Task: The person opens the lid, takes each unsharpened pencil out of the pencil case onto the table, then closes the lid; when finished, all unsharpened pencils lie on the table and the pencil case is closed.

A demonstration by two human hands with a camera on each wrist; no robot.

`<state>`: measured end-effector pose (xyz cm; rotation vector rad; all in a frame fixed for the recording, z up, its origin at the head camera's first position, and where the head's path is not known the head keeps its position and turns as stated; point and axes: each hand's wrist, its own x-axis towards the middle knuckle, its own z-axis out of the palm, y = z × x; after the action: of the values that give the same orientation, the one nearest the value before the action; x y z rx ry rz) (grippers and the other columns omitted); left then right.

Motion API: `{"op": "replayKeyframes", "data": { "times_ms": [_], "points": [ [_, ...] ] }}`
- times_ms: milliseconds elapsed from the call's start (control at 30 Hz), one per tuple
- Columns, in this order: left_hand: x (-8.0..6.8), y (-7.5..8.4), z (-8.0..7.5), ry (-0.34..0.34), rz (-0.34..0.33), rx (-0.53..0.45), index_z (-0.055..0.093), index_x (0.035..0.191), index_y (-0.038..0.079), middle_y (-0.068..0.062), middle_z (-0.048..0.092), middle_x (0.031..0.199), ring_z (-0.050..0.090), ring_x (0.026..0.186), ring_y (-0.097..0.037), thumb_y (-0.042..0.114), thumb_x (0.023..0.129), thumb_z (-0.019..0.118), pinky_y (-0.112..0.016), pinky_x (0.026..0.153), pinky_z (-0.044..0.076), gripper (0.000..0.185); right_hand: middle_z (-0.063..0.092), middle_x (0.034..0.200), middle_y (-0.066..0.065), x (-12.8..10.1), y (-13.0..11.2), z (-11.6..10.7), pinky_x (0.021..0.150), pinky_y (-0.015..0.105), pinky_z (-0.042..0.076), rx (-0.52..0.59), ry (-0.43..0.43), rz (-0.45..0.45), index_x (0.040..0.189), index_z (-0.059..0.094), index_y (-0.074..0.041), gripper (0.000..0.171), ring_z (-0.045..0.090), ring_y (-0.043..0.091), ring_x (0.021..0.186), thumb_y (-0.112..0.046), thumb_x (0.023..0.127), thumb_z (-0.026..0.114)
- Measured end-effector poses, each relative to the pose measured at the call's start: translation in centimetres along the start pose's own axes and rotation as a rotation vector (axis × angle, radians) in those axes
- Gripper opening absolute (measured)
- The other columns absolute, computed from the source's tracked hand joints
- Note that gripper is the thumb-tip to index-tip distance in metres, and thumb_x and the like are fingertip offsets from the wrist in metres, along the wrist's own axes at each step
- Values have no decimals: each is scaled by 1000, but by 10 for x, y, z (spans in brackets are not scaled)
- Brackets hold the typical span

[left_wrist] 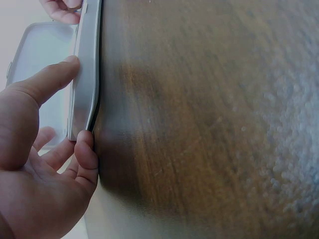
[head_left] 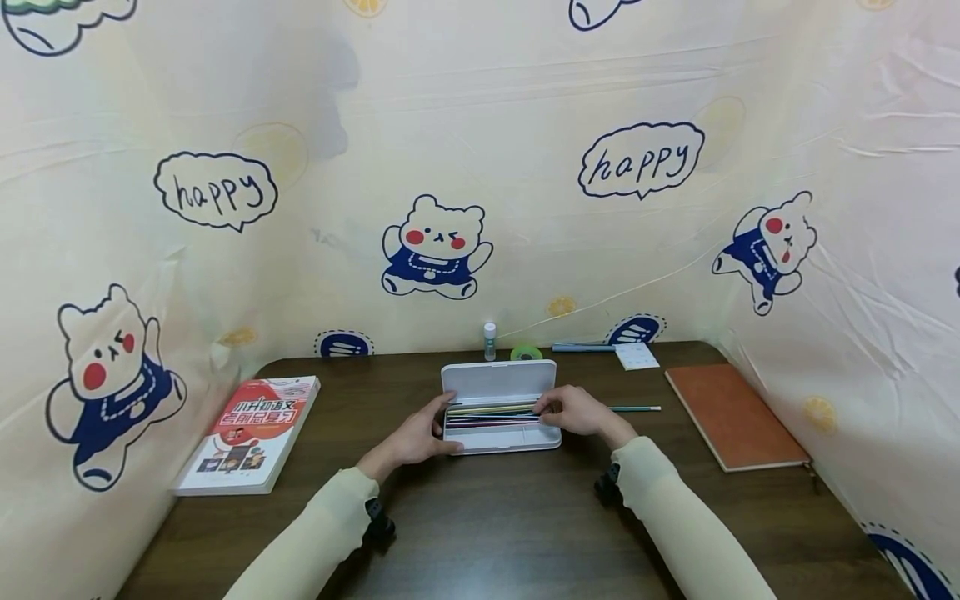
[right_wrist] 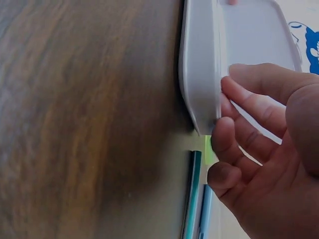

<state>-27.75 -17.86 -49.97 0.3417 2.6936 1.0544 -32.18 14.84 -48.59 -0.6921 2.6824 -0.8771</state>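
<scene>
An open white pencil case (head_left: 501,440) lies mid-table with its lid (head_left: 498,381) tilted back and several coloured pencils (head_left: 487,411) inside. My left hand (head_left: 420,437) grips the case's left end; in the left wrist view the thumb (left_wrist: 50,79) presses on the case's rim (left_wrist: 87,64) and the fingers curl round the corner. My right hand (head_left: 573,411) grips the right end, where fingers (right_wrist: 249,129) curl at the case's end wall (right_wrist: 202,64). A teal pencil (head_left: 637,408) lies on the table just right of that hand, the same pencil (right_wrist: 193,199) showing under the right wrist.
On the dark wooden table (head_left: 487,533) a red-covered book (head_left: 251,433) lies at the left and an orange notebook (head_left: 735,414) at the right. A small bottle (head_left: 490,340), green tape roll (head_left: 527,352), blue pen (head_left: 583,347) and white note (head_left: 636,356) line the back edge, under a printed fabric backdrop.
</scene>
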Motion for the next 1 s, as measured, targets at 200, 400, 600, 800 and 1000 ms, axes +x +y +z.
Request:
{"op": "replayKeyframes", "data": {
  "times_ms": [200, 400, 600, 800, 1000],
  "points": [
    [0, 1, -1, -1, 1, 0, 31, 156, 22, -8, 51, 138, 50, 90, -17, 34, 81, 83, -31, 76, 41, 92, 71, 104, -1, 3, -3, 2, 95, 45, 48, -25, -15, 19, 103, 77, -19, 13, 56, 16, 92, -13, 92, 72],
    [1, 2, -1, 3, 7, -9, 33, 156, 22, -7, 51, 136, 49, 88, -18, 32, 81, 84, -31, 75, 40, 91, 70, 93, -5, 6, -3, 3, 84, 35, 48, -56, -10, 2, 96, 76, -19, 10, 55, 12, 84, -12, 90, 72],
    [1, 0, 0, 10, 10, -2, 34, 155, 20, -8, 52, 134, 49, 84, -17, 30, 81, 85, -30, 73, 40, 91, 66, 83, -6, 6, -4, 4, 76, 30, 46, -28, -10, -20, 88, 73, -19, 9, 55, 10, 78, -10, 89, 72],
    [1, -1, 1, 15, 6, -7, 30, 156, 19, -10, 52, 141, 50, 86, -16, 33, 80, 85, -31, 75, 41, 95, 66, 82, -6, 4, -3, 4, 75, 30, 45, -22, -1, -21, 88, 74, -20, 10, 54, 11, 77, -9, 89, 73],
    [1, -1, 2, 14, 4, -16, 29, 156, 19, -9, 53, 139, 50, 86, -17, 33, 80, 85, -31, 75, 41, 96, 65, 81, -6, 3, -4, 5, 75, 30, 45, -15, 13, -22, 88, 75, -19, 9, 54, 12, 77, -10, 89, 73]
  ]
}}
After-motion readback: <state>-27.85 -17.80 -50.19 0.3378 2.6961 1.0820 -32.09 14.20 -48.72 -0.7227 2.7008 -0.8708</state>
